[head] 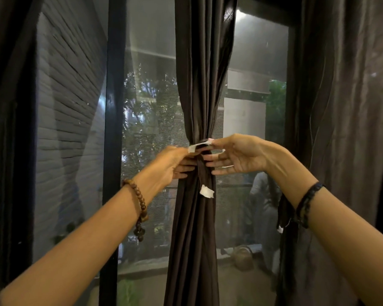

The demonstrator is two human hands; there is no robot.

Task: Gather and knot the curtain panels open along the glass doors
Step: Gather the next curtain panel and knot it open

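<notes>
Curtain panel (199,96) hangs dead centre against the glass door (150,107), already bunched into one narrow column and cinched at mid height by a dark tie (202,145) with white tags on it. A second white tag (206,191) dangles just below the cinch.

Your left hand (173,164) is on the left side of the bunch, thumb and fingers closed on the tie end by the white tag. Your right hand (237,155) is on the right side: thumb and index pinch the other tie end, remaining fingers spread loose and touching nothing.

My read: the tie is being cinched, not yet locked off.

Risks from here:
- Both grips are fingertip pinches on thin ends. Pull unevenly and one end slips out; the wrap loosens and the folds fan back across the glass.
- Fabric looks slick, so a loose knot may creep down the column.
- Your left wrist's bead bracelet (139,204) hangs close to the folds; it could snag.
- Can't tell whether the tie passes fully behind the bunch. It's hidden.

Further right, another panel (345,129) hangs against the door frame. Its lower part looks drawn in, but it's too dark to tell whether it's knotted.
</notes>
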